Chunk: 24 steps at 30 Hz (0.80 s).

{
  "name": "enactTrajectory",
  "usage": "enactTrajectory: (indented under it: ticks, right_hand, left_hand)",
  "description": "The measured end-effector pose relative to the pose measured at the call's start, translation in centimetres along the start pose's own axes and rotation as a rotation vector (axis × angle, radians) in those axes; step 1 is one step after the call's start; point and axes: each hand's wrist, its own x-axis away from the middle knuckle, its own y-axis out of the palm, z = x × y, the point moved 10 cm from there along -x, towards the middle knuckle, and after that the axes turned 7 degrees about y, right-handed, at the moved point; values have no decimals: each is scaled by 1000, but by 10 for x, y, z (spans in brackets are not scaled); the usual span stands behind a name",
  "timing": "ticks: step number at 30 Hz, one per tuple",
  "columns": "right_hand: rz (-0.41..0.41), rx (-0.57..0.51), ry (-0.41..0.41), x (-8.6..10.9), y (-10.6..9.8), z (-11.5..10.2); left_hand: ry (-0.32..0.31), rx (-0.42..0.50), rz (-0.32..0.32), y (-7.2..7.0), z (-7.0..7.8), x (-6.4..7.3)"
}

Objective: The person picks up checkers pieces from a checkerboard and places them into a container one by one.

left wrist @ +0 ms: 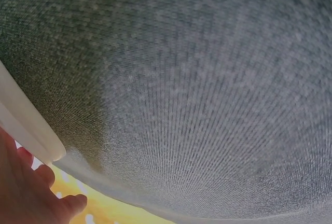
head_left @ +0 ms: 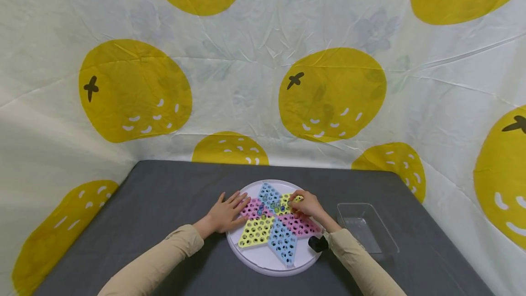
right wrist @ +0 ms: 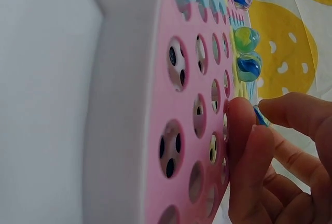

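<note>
A round white Chinese checkers board carries a star of pink, yellow and blue perforated sections. My left hand rests at its left edge, fingers spread over the rim and the pink section; in the left wrist view, part of that hand shows beside the white rim. Over the far right yellow section, my right hand pinches a marble, of which a bit of blue shows between thumb and index finger. Several glass marbles sit around the board's middle, among them a blue swirled marble and a yellow-green marble.
A clear plastic box stands on the dark grey tablecloth, right of the board. Beneath my right wrist is a small black object. Behind the table hangs a pale curtain with large yellow fruit prints.
</note>
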Motion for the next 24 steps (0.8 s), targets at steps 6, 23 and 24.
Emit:
enactTrajectory:
  ticks: [6, 23, 24]
  right_hand:
    - [5, -7, 10, 4, 1, -1]
    - [7, -54, -10, 16, -10, -3]
    - [9, -52, -15, 18, -11, -4]
  left_hand:
    - [-2, -16, 1, 3, -2, 0]
    - [-26, 8, -21, 1, -3, -2]
    - [-25, 8, -20, 1, -2, -2]
